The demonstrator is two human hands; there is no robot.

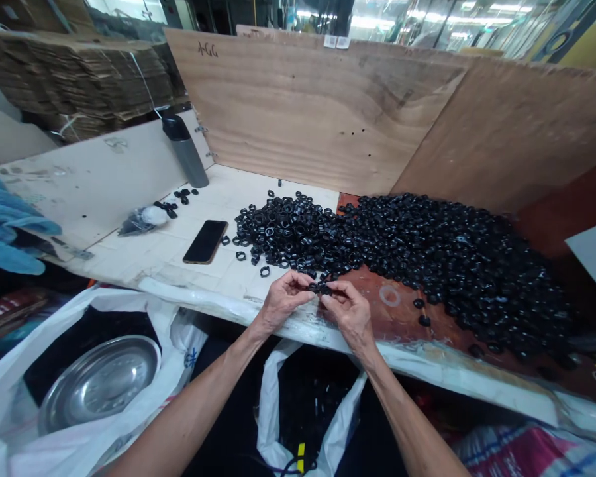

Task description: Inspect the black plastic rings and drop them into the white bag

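My left hand [284,299] pinches a small black plastic ring [313,287] between thumb and fingertips at the table's front edge. Close beside it, my right hand [348,309] grips another black part [324,289]; the two pieces meet or nearly meet, and I cannot tell whether they are joined. Just behind my fingers lies a loose heap of black rings [288,228]. A larger pile of black parts [457,258] spreads over the reddish-brown board to the right. Below my hands hangs an open white sack [271,411] with dark parts inside.
A phone [205,242] lies left of the heap. A grey bottle [186,152] stands in the back left corner near a small plastic bag [142,220]. Wooden boards [308,112] wall the back. A metal bowl [104,381] sits in a sack at lower left.
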